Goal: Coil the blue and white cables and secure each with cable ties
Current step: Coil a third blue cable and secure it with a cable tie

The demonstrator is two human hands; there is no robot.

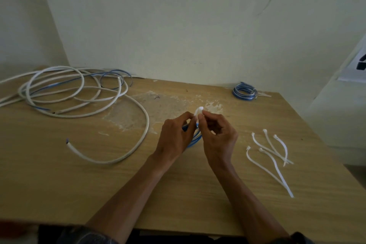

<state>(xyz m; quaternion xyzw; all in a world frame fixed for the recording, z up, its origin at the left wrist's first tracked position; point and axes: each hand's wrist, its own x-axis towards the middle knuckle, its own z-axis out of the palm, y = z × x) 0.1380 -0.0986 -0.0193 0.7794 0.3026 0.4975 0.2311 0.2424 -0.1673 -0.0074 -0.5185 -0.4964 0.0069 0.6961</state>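
Both hands pinching one white cable tie [198, 112] above a small blue coil [195, 139] mid-tabletop [59, 184]: left hand [175, 137] and right hand [217, 134] hide most of that coil; five spare ties [271, 151] lie right; one tied blue coil [244, 91] far back; loose white cable [83, 95] left, cut off; no readable writing.

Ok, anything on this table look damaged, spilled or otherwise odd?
Yes: a pale, rough patch mars the table top just beyond the hands, like peeled veneer or dried residue. I cannot tell which. Nothing else looks off.
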